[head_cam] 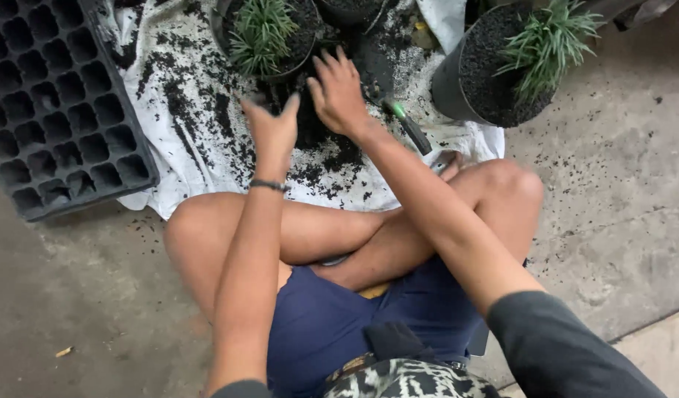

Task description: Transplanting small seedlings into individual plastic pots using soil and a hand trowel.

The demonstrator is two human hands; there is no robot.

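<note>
I sit cross-legged on a concrete floor. My left hand [271,127] is raised, fingers apart, holding nothing, above a white cloth [184,125] strewn with dark soil. My right hand [338,92] is also empty with fingers spread, over a soil heap [317,136] just in front of a black pot with a green grassy plant [264,33]. A second black pot [494,70] with a similar plant stands at the right. A hand trowel with a green and black handle [409,125] lies on the cloth by my right forearm.
A black plastic seedling tray [56,103] with several empty cells lies at the left, partly on the cloth. Bare concrete floor [612,206] with scattered soil crumbs spreads to the right and lower left. Another pot sits at the top edge.
</note>
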